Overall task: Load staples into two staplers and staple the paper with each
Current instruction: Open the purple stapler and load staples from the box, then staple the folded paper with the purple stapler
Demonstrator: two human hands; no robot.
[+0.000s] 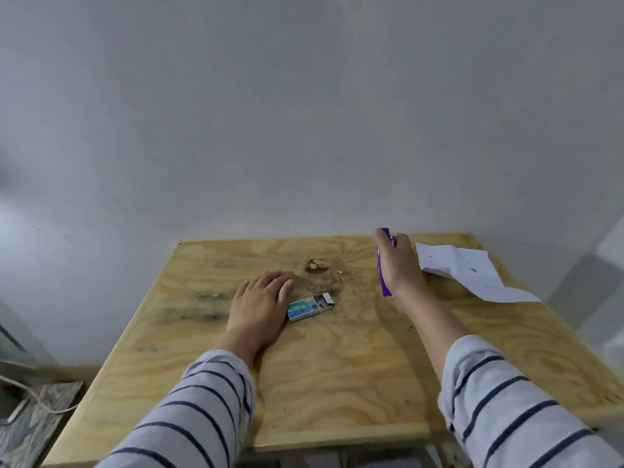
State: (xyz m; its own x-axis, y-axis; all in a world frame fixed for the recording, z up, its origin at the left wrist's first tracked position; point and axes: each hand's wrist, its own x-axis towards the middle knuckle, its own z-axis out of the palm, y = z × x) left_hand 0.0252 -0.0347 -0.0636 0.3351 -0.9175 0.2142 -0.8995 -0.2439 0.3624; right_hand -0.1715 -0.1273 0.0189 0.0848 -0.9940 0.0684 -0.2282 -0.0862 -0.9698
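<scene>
My right hand (400, 265) grips a purple stapler (382, 276) at the table's back right, holding it raised and standing on end. A small green and white staple box (309, 308) lies near the middle of the table with its right end flap open. My left hand (260, 304) rests flat on the wood just left of the box, fingers straight, its edge against the box's left end. A creased white paper (472, 273) lies at the back right, right of my right hand. Only one stapler is in view.
The plywood table (337, 366) has a dark knot with small wood chips (317, 266) near its back middle. A grey wall stands right behind the table. On the floor at the lower left lie a patterned slab (37, 423) and a white cable (33, 396).
</scene>
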